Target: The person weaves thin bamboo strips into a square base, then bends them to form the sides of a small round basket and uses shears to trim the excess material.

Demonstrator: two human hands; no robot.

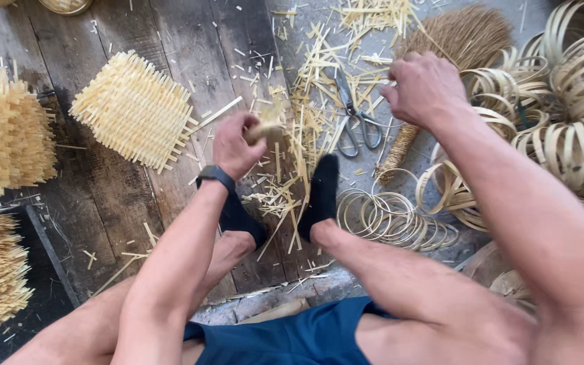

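Knees low in frame; my left hand (238,145) clamps a bamboo strip (265,128), right hand (424,88) fisted, contents unclear; woven mats (133,108) stacked upper left, scraps remain.

Floor: dark, weathered wooden planks (170,47) on the left, running near to far, with gaps between boards; grey concrete (319,27) on the far right. A broken, crumbling stone edge (272,301) lay near, at the centre. Light: bright daylight, soft shadows. Woven bamboo mats (133,108) lay far left, with further stacks (5,135) at the left edge. Pale bamboo offcuts (305,101) were scattered across the middle. Coiled bamboo hoops (576,88) were piled at right; thin rings (386,216) lay flat near them.
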